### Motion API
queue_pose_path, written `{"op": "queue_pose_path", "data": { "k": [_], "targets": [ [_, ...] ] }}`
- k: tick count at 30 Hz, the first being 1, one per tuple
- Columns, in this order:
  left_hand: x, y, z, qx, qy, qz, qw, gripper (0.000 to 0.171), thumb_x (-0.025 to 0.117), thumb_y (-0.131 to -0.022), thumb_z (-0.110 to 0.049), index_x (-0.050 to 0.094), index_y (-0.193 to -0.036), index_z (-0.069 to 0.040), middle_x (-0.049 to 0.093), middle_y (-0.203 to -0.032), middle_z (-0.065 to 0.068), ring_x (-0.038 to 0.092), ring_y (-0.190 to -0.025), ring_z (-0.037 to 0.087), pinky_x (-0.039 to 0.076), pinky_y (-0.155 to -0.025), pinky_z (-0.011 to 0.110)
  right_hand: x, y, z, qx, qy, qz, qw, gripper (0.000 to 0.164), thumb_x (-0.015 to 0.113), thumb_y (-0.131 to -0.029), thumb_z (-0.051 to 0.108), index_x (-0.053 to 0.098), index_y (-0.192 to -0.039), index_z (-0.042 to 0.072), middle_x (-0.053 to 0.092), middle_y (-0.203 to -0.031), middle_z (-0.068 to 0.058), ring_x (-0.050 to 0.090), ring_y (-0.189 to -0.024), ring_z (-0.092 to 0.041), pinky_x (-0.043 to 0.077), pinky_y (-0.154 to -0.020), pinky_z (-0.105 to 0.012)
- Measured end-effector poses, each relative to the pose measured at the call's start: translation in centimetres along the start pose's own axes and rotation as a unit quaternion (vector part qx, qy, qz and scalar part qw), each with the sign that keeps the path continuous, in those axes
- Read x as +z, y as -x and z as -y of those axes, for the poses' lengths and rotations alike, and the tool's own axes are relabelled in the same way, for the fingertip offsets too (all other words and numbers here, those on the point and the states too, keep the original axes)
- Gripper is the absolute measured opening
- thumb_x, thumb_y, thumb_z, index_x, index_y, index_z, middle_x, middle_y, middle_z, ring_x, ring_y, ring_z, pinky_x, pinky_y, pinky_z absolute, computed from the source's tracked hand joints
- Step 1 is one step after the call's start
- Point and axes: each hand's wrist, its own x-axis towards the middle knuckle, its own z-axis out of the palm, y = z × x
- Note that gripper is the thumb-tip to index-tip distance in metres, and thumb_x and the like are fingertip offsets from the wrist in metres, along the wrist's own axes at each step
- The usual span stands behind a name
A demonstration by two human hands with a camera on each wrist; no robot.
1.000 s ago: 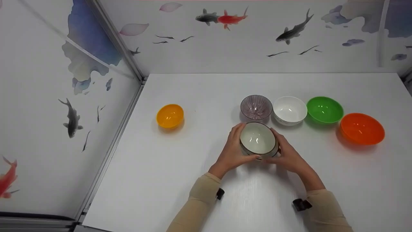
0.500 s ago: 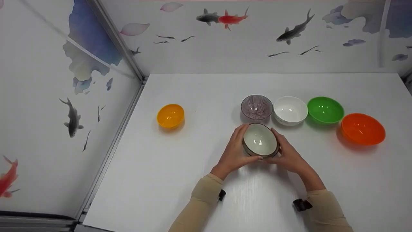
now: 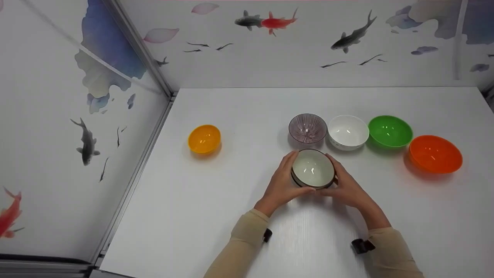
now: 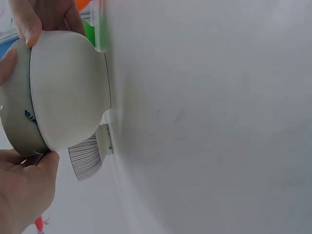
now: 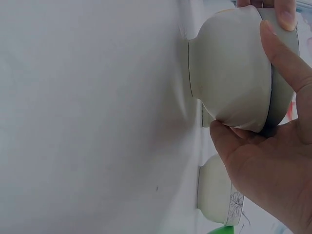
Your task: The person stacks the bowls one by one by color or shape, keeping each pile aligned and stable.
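Two pale bowls are stacked in front of me, one inside the other. The upper bowl [image 3: 313,168] has a thin dark rim and a pale green-grey inside. Beneath it, the lower bowl [image 5: 229,68] stands on its foot on the white table. My left hand [image 3: 282,183] grips the upper bowl from the left, its thumb at the near side and its fingertips close to the seam between the bowls. On the other side, my right hand [image 3: 346,185] curls round the stack, fingers low on the lower bowl and thumb across the seam.
Behind the stack, a purplish ribbed glass bowl [image 3: 307,129], a white bowl [image 3: 348,133] and a green bowl [image 3: 389,132] stand side by side. An orange bowl [image 3: 435,154] is at the right, a yellow bowl [image 3: 204,139] far left. Printed walls border the table.
The upper bowl has shifted slightly right and toward me, now lining up more closely over the lower one. My left hand moved right with it; the right hand stayed almost still.
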Motion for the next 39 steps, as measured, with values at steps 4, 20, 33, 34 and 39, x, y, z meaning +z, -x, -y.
{"op": "queue_pose_path", "data": {
  "k": [4, 20, 33, 34, 39],
  "targets": [
    [-0.1, 0.0, -0.2, -0.016, -0.008, 0.012, 0.9998, 0.114, 0.089, -0.07, -0.042, 0.024, -0.158, -0.01, 0.031, -0.162, 0.005, 0.038, -0.147, 0.022, 0.041, -0.118, 0.038, 0.0, 0.0, -0.1, -0.004, 0.001, 0.001, 1.0, 0.112, 0.086, -0.076, 0.009, 0.011, -0.158, -0.002, 0.018, -0.162, -0.028, 0.024, -0.146, -0.053, 0.027, -0.111, -0.074],
    [-0.2, -0.2, -0.6, -0.035, -0.058, 0.037, 0.997, 0.114, 0.088, -0.072, -0.04, 0.021, -0.159, -0.007, 0.028, -0.165, 0.009, 0.033, -0.15, 0.022, 0.034, -0.122, 0.035, 0.1, -0.1, -0.8, 0.012, -0.023, 0.016, 1.0, 0.116, 0.086, -0.077, 0.014, 0.005, -0.159, 0.0, 0.014, -0.164, -0.027, 0.018, -0.149, -0.052, 0.025, -0.115, -0.07],
    [-0.7, -0.6, -1.4, -0.066, -0.07, 0.071, 0.9929, 0.109, 0.088, -0.075, -0.034, 0.023, -0.159, -0.007, 0.025, -0.166, 0.007, 0.031, -0.151, 0.021, 0.033, -0.123, 0.035, 0.1, 0.0, -0.8, 0.024, -0.04, 0.021, 0.999, 0.115, 0.084, -0.079, 0.014, 0.003, -0.16, 0.004, 0.015, -0.163, -0.028, 0.017, -0.149, -0.051, 0.023, -0.117, -0.069],
    [-0.8, -0.6, -1.4, -0.065, -0.069, 0.076, 0.9926, 0.109, 0.088, -0.075, -0.033, 0.023, -0.159, -0.007, 0.025, -0.166, 0.007, 0.031, -0.151, 0.022, 0.032, -0.123, 0.036, 0.1, 0.0, -0.8, 0.023, -0.042, 0.02, 0.999, 0.115, 0.084, -0.079, 0.013, 0.003, -0.16, 0.004, 0.015, -0.163, -0.028, 0.017, -0.149, -0.051, 0.023, -0.117, -0.069],
    [-1.4, -0.5, -1.2, -0.061, -0.058, 0.089, 0.9925, 0.107, 0.087, -0.077, -0.033, 0.023, -0.158, -0.006, 0.026, -0.166, 0.009, 0.031, -0.151, 0.025, 0.032, -0.123, 0.039, 0.3, 0.0, -0.9, 0.018, -0.054, 0.021, 0.998, 0.115, 0.084, -0.078, 0.011, 0.003, -0.159, 0.004, 0.016, -0.162, -0.028, 0.017, -0.15, -0.051, 0.022, -0.118, -0.068]
  ]
}}
